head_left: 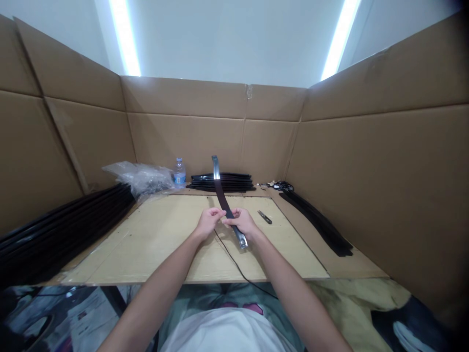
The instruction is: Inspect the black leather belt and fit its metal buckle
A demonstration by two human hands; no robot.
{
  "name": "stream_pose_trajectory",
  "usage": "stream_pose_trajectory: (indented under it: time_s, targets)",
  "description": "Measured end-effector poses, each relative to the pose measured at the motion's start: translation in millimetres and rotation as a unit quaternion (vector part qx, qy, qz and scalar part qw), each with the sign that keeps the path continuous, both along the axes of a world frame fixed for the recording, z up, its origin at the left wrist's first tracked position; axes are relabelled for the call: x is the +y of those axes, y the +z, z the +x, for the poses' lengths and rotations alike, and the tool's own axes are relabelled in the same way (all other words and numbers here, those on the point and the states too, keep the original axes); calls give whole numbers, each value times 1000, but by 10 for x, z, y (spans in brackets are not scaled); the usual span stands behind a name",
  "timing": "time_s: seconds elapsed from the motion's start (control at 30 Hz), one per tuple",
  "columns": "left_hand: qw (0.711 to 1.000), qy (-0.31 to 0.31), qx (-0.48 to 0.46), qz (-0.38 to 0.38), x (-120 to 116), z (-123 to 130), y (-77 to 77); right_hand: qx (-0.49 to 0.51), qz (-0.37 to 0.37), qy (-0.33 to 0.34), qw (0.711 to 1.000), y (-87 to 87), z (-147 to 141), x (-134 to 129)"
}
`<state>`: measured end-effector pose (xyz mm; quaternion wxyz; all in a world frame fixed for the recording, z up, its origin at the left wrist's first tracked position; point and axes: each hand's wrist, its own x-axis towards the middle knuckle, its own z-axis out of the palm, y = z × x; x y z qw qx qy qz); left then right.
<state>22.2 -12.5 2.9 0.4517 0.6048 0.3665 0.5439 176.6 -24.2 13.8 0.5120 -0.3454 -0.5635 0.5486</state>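
Above the board, a long curved strip (222, 196) stands tilted away from me. Its middle is dark, and both ends are shiny and silvery. My right hand (242, 222) is closed around its lower part, thumb across the face. On the other side, my left hand (209, 221) has thumb and forefinger pinched together at the strip's left edge. A thin black cord (234, 262) runs from beneath the left fingers down toward my lap; its upper end is hidden in the pinch. Small dark thread snips (264, 217) lie right of my right hand.
Black strips are piled along the left (69, 230), at the back (234, 183) and on the right (315, 222). A water bottle (179, 173) and clear plastic bags (146, 178) stand back left. Tangled black bits (280, 186) lie back right. Cardboard walls (183, 132) enclose the pale board (157, 239).
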Motion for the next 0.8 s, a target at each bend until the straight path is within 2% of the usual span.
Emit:
stream_pose_trajectory:
  time_s: [0.3, 0.6, 0.8]
  targets:
    - [1000, 29, 8, 3, -21, 5, 19, 29, 2, 9, 1000, 76, -8, -30]
    - [997, 74, 14, 6, -4, 8, 11, 31, -13, -26, 999, 63, -37, 3]
    - [996, 84, 16, 0, -11, 14, 15, 25, -11, -24, 999, 45, -33, 1]
